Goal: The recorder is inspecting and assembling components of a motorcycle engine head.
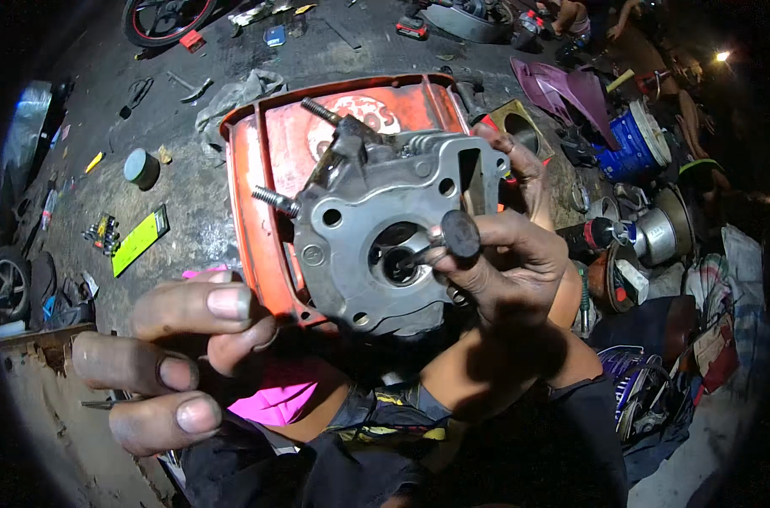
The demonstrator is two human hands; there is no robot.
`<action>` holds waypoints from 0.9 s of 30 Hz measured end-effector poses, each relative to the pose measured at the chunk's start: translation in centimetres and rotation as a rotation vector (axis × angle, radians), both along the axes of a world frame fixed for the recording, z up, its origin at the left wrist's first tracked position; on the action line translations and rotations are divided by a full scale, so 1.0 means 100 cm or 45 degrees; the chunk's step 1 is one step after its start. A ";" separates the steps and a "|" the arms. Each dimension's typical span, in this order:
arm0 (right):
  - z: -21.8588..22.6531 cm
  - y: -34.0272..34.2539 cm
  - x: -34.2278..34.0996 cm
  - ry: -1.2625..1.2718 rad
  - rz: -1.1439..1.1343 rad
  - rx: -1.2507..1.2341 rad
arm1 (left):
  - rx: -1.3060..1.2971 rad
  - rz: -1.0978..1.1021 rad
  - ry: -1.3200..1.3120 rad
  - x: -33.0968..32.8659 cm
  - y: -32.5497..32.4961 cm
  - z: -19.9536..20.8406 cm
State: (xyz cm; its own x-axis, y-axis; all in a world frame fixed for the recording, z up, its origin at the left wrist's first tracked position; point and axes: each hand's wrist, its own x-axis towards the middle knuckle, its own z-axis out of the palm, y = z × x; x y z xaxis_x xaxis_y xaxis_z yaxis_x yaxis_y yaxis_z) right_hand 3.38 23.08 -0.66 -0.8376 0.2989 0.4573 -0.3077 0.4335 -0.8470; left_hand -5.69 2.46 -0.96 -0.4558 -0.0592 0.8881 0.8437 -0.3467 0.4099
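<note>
A grey metal cylinder head is held up in front of me, its flat bolt-holed face toward me and two threaded studs sticking out on its left. My right hand pinches an engine valve by the round dark head, its stem reaching toward the central opening. How far the stem goes in, I cannot make out. Behind the right edge, more fingers touch the cylinder head; whose they are is unclear. At lower left, close to the camera, my left hand is open with fingers apart, holding nothing.
Under the cylinder head stands a worn red plastic crate. On the floor left lie a yellow-green card, a small can and a hammer. A blue bucket and metal pots stand right; other people sit at far right.
</note>
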 end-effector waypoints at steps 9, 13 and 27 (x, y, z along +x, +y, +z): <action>-0.002 0.008 0.002 0.052 -0.046 0.278 | -0.618 -0.301 0.024 -0.003 -0.026 0.011; 0.002 0.000 0.000 0.149 -0.149 0.364 | -0.475 0.247 0.155 -0.002 -0.006 -0.001; 0.008 -0.005 0.003 0.194 -0.243 0.634 | -0.488 -0.012 0.190 -0.014 0.008 -0.001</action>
